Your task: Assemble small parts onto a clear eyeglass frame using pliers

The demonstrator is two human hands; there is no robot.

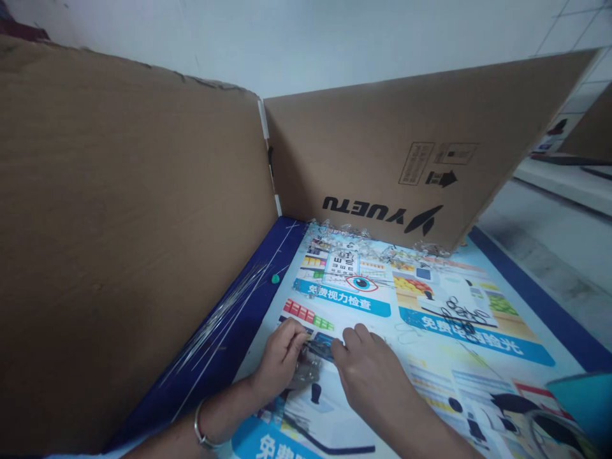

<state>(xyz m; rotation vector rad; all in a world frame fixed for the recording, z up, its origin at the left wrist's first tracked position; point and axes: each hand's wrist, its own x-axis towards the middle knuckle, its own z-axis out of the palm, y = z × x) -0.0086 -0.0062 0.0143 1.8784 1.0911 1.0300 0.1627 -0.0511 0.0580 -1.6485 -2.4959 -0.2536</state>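
Note:
My left hand (282,354) and my right hand (366,370) are close together over the printed sheet, fingers pinched. Between them stretches a small dark strip-like piece (321,349), gripped at either end. Its exact kind is too blurred to tell. Just below it, beside my left fingers, is a clear, shiny plastic-looking piece (306,370); whether it is joined to the dark piece I cannot tell. A bangle (199,427) circles my left wrist.
Cardboard panels (382,146) stand along the left and back. Thin metal wires (224,312) lie at left, near a small green piece (275,279). Clear pieces (344,233) line the back panel. Black rings (463,317) lie at right; a teal object (583,401) is at the right edge.

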